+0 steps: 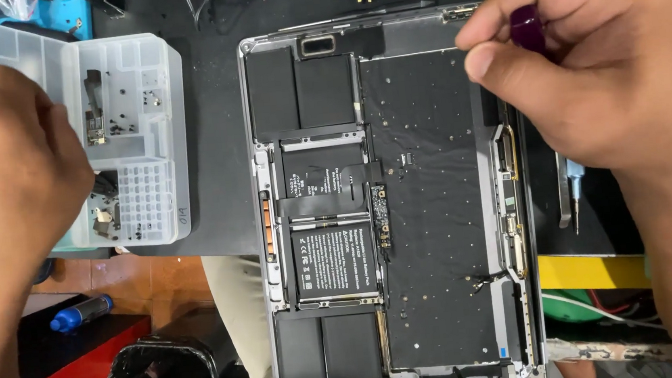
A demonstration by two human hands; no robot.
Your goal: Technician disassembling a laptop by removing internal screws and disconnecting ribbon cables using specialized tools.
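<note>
The right hand (610,76) comes in from the upper right, its fingers (503,65) pressed together around a dark purple tool handle (527,28). Thumb and forefinger pinch it near the tips, and only a small part of the handle shows between them. The tool's tip is hidden under the hand, so I cannot tell what it touches.

Just below and to the left of those fingertips lies an opened laptop case (390,208), its inside facing up. The black sheet over the keyboard's back (431,205) spreads out directly beneath the thumb. Farther left of the fingers sit the black battery cells (303,94), and a small circuit strip (381,217) lies between the cells and the black sheet. Along the case edge just under the right wrist runs a row of connectors and hinge parts (509,198).

The left hand (6,169) is at the far left, seen from the back. Its fingers look curled in toward the palm, loosely closed, and I cannot see anything held in them. Its knuckles lie over the edge of a clear plastic sorting tray (140,76), whose small compartments hold screws and metal bits.

Beside the right wrist, on the dark mat, lie metal tweezers (565,193) and a small blue-handled screwdriver (575,184). Below the left hand stand a blue-capped bottle (79,313) and a bin lined with a black bag (162,374).
</note>
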